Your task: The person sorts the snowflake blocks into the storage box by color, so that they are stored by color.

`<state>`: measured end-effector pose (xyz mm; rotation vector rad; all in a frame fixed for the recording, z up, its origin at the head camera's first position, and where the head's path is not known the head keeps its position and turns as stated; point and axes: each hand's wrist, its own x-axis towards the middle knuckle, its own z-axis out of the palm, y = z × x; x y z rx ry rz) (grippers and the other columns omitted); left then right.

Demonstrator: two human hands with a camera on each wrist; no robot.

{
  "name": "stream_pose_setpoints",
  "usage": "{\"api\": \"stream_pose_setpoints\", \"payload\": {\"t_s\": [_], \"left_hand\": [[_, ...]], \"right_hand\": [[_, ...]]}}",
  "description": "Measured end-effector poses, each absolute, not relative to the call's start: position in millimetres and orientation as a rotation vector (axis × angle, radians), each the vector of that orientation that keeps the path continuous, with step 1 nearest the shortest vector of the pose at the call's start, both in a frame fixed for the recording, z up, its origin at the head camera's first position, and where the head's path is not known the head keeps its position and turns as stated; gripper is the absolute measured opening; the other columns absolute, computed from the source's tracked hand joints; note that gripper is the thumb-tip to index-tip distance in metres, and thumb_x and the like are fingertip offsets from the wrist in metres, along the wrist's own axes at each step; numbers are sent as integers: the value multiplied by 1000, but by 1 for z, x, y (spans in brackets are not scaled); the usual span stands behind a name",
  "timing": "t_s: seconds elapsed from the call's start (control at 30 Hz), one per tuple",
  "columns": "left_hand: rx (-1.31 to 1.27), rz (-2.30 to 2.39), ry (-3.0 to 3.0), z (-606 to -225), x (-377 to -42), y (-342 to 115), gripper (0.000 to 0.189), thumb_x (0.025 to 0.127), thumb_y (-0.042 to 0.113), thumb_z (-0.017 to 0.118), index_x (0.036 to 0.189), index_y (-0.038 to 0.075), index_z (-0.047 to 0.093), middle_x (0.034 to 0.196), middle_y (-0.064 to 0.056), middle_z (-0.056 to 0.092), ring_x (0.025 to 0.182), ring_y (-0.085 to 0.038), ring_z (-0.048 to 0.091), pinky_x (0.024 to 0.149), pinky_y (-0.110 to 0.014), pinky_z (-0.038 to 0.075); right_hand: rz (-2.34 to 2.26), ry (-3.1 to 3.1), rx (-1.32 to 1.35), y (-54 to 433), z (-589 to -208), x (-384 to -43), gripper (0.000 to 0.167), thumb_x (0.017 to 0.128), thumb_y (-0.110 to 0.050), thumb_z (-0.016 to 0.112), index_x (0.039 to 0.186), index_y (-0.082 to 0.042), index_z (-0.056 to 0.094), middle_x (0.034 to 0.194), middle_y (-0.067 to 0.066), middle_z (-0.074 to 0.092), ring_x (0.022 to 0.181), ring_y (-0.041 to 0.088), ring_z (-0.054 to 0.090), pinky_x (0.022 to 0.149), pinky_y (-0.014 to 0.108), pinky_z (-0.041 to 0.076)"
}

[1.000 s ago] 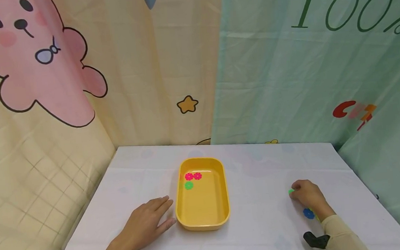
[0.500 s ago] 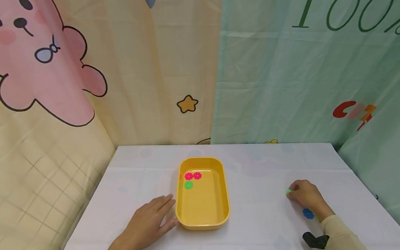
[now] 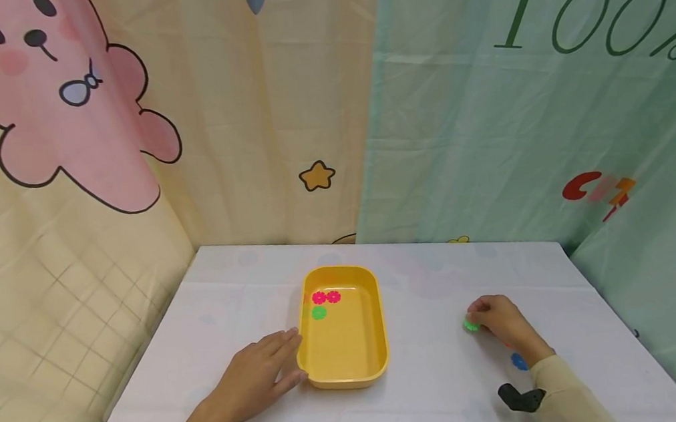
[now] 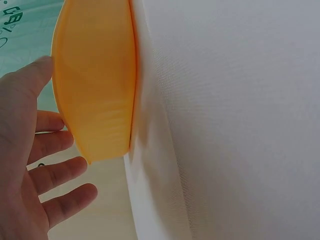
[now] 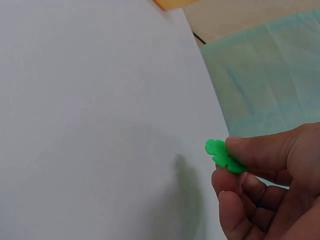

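My left grip (image 3: 255, 372), wide and relaxed, touches the yellow tray (image 3: 350, 350), seemingly to steady it. Inside lie two pink flowers (image 3: 333, 297) and a green flower (image 3: 319, 313), toward the far left. My right grip (image 3: 501, 321) is narrow, pinching another green flower (image 5: 222, 156) above the tabletop (image 3: 432, 390), likely because the piece is thin. A blue flower (image 3: 518, 361) lies farther right.

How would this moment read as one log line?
Right hand: pinches green flower piece | Left hand: at edge of yellow tray | Tray: two pink pieces, another green piece
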<state>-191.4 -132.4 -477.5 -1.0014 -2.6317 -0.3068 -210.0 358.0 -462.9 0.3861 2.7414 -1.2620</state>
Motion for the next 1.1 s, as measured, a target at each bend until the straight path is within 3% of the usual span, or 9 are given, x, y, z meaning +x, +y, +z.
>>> {"api": "stream_pose_setpoints", "payload": {"t_s": [0.47, 1.1], "left_hand": [[-1006, -308, -2599, -481, -190, -133, 63, 93, 58, 66, 136, 12, 65, 142, -2, 62, 123, -23, 64, 89, -43, 59], [-1015, -314, -2601, -480, -190, -135, 61, 94, 57, 66, 136, 13, 66, 141, -1, 63, 122, -23, 65, 89, -42, 59]], "right_hand": [[-1468, 2648, 298, 317, -430, -236, 22, 100, -17, 65, 108, 3, 68, 95, 10, 70, 78, 19, 64, 71, 27, 57], [-1706, 2512, 184, 269, -390, -263, 25, 99, -9, 66, 116, 9, 66, 97, 13, 73, 76, 15, 71, 72, 26, 62]]}}
